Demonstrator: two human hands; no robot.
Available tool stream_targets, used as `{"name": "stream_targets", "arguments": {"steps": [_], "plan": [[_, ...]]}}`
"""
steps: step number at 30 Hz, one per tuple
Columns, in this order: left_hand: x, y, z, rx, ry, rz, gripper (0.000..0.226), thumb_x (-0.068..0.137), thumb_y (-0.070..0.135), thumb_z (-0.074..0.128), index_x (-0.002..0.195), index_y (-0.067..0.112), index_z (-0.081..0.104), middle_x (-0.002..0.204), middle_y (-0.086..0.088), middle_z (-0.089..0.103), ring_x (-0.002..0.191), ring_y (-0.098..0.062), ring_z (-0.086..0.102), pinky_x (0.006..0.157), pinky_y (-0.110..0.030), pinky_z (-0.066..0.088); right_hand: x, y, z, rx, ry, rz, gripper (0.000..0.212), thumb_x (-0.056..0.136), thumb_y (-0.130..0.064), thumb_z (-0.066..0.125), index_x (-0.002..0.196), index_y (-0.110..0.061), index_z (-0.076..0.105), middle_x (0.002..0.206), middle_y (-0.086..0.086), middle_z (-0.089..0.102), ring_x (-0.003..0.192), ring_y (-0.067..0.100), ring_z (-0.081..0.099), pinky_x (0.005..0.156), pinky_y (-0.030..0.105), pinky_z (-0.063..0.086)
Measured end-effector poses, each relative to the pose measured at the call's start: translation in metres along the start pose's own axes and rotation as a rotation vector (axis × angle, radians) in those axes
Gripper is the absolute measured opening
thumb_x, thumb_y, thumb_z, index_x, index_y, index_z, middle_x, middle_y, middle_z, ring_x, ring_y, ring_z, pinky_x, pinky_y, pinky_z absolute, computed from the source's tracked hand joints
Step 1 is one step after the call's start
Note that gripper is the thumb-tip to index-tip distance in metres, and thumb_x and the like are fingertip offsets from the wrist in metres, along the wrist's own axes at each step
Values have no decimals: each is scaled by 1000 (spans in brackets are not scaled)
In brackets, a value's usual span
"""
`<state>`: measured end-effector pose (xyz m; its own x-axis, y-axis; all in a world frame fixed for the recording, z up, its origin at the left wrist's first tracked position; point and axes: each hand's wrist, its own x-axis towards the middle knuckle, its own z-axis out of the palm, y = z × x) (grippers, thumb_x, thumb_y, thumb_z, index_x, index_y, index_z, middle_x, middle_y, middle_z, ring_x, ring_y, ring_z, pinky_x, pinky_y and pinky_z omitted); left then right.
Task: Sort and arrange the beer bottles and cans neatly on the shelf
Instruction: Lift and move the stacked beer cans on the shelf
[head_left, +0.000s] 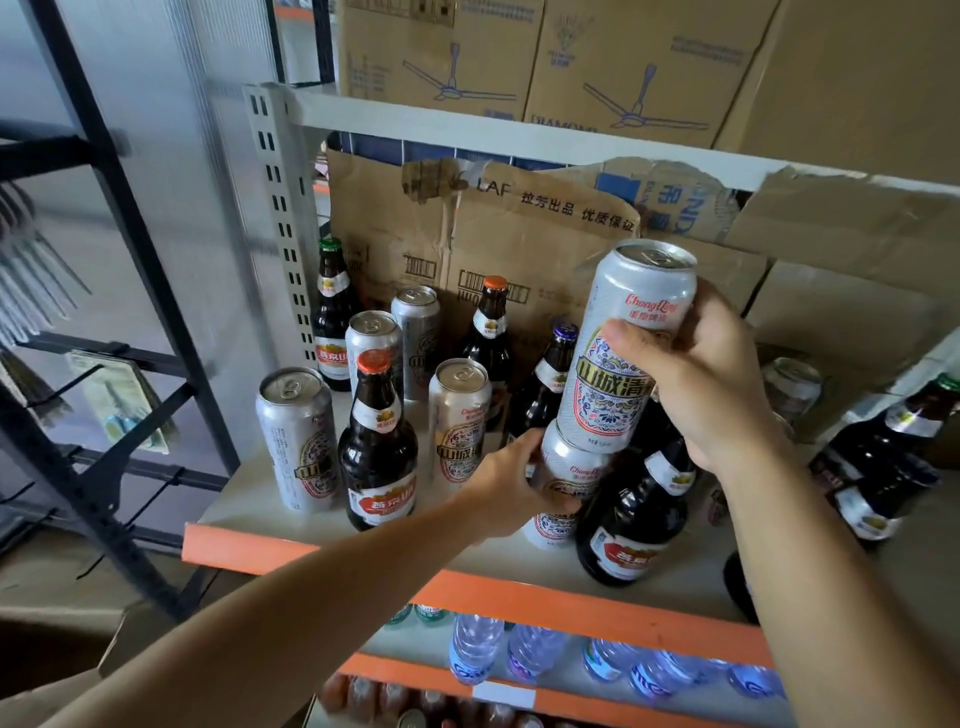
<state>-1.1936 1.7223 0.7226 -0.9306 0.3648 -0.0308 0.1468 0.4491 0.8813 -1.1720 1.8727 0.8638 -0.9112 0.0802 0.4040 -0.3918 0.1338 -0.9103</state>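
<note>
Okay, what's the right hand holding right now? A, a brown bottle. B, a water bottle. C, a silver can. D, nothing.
C: the right hand grips a silver can, raised just over the lower can that the left hand holds on the shelf.

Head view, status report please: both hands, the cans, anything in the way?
Right grip holds silver can, tilted, raised. Left grip holds second can standing on shelf. Brown bottle crowds it, right side.
</note>
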Motion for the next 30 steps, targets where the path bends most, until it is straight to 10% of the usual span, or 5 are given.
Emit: {"name": "stream_targets", "arguments": {"steps": [16,30], "plan": [[-15,7,-20,64,-96,-89,73,72,47,80,133,24,46,125,6,57,113,-15,56,100,-39,48,-2,10,9,-75,19,9,50,59,-24,83,103,-28,59,101,1,74,94,18,72,85,50,57],[-48,12,-49,128,-184,-77,79,79,50,73,145,28,34,134,-5,56,121,-15,56,102,-42,47,-6,-4,23,-231,297,-153,106,62,-47,78,150,-19,26,139,3,49,118,8,56,99,30,49]]}}
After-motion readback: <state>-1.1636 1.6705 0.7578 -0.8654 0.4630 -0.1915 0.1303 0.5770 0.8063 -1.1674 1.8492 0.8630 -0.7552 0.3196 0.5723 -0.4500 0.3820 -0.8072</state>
